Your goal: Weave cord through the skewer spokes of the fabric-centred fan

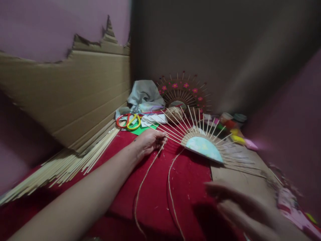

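Observation:
Half-round in shape, a fan frame (204, 147) has a pale blue-green painted centre, with thin sticks (173, 129) spreading outward from a woven band. At the tip of its leftmost stick my left hand (151, 140) is closed, pinching a length of brown twine (147, 175) that hangs from the fingers toward me. A second strand of twine (170, 177) runs from the fan's left corner down the red cloth (152, 207). My right hand (247, 209), blurred, hovers at the lower right with fingers stretched out and nothing visible in it.
Loose sticks (75, 165) lie along cardboard (100, 90) on the left. Scissors with red and yellow handles (134, 122), a twine ball (175, 114) and grey cloth (145, 95) sit behind. A flowered fan (185, 88) stands at the back; small pots (225, 117) are at right.

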A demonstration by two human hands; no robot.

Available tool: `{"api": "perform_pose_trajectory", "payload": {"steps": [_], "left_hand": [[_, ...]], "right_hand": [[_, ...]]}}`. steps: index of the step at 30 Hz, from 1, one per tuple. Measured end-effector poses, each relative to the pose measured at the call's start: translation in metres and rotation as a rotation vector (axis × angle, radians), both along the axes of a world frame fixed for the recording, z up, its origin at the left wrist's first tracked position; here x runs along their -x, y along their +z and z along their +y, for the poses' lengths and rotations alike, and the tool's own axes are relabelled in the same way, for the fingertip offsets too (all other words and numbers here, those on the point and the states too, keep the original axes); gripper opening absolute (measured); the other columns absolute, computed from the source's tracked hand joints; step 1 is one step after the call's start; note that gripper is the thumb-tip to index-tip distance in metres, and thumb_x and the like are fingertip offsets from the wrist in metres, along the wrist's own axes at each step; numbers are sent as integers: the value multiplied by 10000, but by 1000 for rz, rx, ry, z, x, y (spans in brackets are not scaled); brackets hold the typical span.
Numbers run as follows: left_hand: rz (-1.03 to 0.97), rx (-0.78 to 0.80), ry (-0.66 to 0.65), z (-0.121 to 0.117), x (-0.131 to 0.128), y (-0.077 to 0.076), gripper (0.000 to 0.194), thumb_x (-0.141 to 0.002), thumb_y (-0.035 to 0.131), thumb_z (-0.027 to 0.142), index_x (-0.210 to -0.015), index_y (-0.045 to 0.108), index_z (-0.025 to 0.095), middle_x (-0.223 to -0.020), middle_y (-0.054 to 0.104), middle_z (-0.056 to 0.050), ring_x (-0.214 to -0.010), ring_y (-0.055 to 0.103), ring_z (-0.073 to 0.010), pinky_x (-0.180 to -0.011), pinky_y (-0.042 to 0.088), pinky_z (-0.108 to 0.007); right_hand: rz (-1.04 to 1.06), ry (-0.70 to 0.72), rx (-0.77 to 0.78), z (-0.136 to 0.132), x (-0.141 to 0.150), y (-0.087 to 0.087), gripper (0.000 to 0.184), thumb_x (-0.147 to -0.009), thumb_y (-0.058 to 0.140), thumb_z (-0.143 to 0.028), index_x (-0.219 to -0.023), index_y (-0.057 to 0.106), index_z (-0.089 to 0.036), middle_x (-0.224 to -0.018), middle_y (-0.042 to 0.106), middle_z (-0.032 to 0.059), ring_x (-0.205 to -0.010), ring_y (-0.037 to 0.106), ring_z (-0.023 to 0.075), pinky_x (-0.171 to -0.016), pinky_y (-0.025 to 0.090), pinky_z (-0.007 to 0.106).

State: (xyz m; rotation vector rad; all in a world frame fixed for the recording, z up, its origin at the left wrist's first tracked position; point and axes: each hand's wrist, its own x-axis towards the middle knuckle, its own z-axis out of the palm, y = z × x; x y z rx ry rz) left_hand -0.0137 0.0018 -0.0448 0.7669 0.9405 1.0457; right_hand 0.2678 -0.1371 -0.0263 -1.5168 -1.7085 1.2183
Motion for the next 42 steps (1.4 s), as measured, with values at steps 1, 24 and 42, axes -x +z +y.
{"api": "perform_pose_trajectory", "payload": {"steps": [1,24,42], "left_hand": [[-1,-3,-1,0,0,0,197,-786,493,68,-600,559,82,-549,560,-44,-423,489,-88,-418,402,-215],[-76,-10,-24,-3,0,2,192,-798,454,31,-650,569,74,-558,548,-39,-452,514,-94,-440,429,-219],[-47,12,0,-1,1,0,175,-804,471,38,-674,583,67,-600,584,-56,-484,544,-103,-456,462,-232]], "right_hand": [[97,43,121,4,35,4,322,-699,664,-309,-1020,646,-295,-1117,622,71,-1073,537,269,-914,419,399],[45,-5,-394,121,132,19,211,-749,561,-338,-666,619,-154,-619,566,0,-580,458,109,-559,361,244],[-189,-73,-604,165,134,7,235,-746,510,-309,-646,643,-144,-522,547,7,-491,421,106,-510,315,246]]}}
